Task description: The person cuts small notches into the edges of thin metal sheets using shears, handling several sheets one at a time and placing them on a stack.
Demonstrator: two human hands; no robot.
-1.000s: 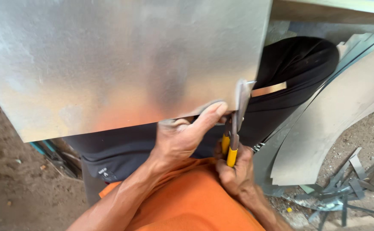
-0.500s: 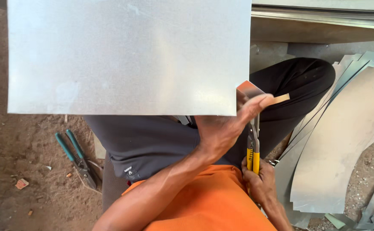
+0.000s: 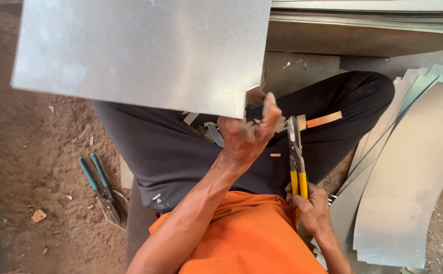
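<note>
Sheet metal [image 3: 140, 56], a flat grey rectangle, is being held up over the person's lap, its lower right corner pinched in the left hand [image 3: 244, 134]. The thumb is pressing on the near face and the fingers are wrapping behind, so the grip is tight on the corner, and most of the sheet is spreading away up and to the left of that grip. Just to the right of it, the yellow-handled snips [image 3: 296, 157] are standing nearly upright with the blades pointing up, apart from the sheet's edge. The right hand [image 3: 310, 208] is squeezing the handles low down, and the blades are looking closed on nothing.

Judging by the small metal offcuts [image 3: 209, 129] lying on the dark trousers right below the grip, some trimming at this corner is already done. Whether more of the edge is waiting to be cut is hard to tell, since no marked line is showing. Well away to the lower left of the grip, green-handled snips [image 3: 100, 187] are lying unused on the dirt floor [image 3: 29, 152], and curved metal sheets [image 3: 409, 177] are stacking up on the right.
</note>
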